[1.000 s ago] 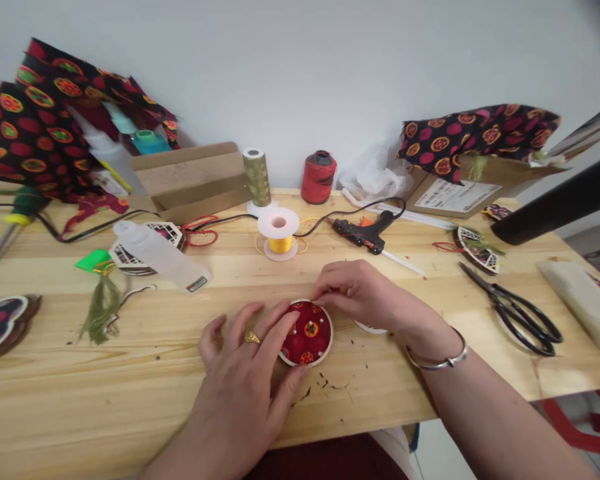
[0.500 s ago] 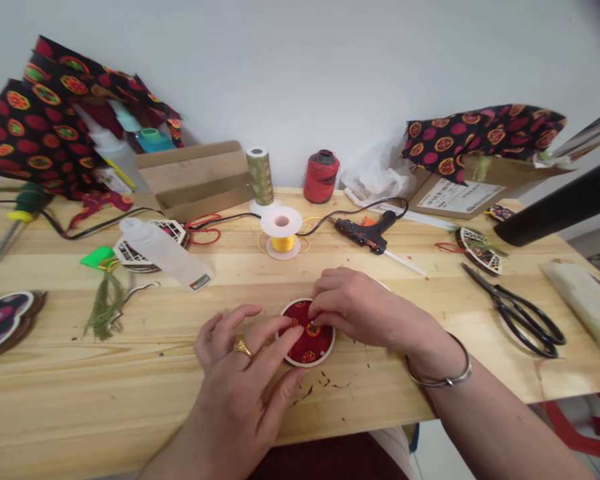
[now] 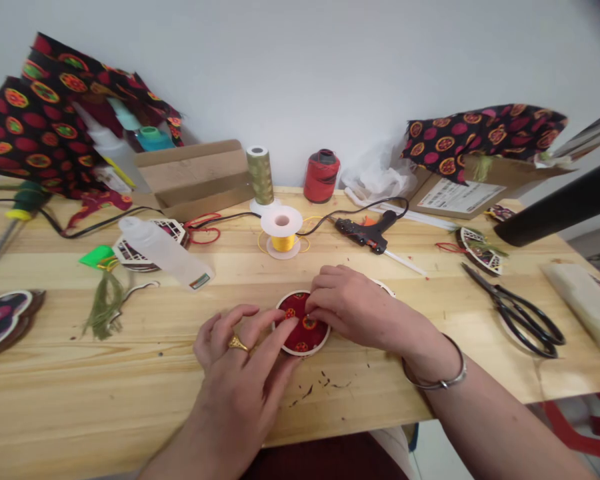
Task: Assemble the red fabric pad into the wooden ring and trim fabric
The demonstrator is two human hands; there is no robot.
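Note:
A round disc (image 3: 301, 340) of dark red patterned fabric with a pale rim lies in front of me near the table's front. My left hand (image 3: 245, 357), with a gold ring, grips it from the left: index and middle fingertips rest on the fabric, and the thumb is partly hidden at the near edge. With fingers curled and pinched together, my right hand (image 3: 343, 303) holds the disc's right side. Its fingertips touch the fabric; whether they pinch anything small I cannot see. A white-edged piece (image 3: 384, 288) shows partly behind my right wrist.
A glue gun (image 3: 367, 232), a yellow thread spool (image 3: 283, 243) and a red thread cone (image 3: 322, 177) stand beyond my hands. Black scissors (image 3: 517, 313) lie to the right. On the left are a plastic bottle (image 3: 165, 253), a green tassel (image 3: 105, 307) and an open cardboard box (image 3: 195, 177).
The disc has shifted slightly up and left, with both hands still on it. My left thumb has moved in under its near edge. More of the white-edged piece shows behind my right wrist.

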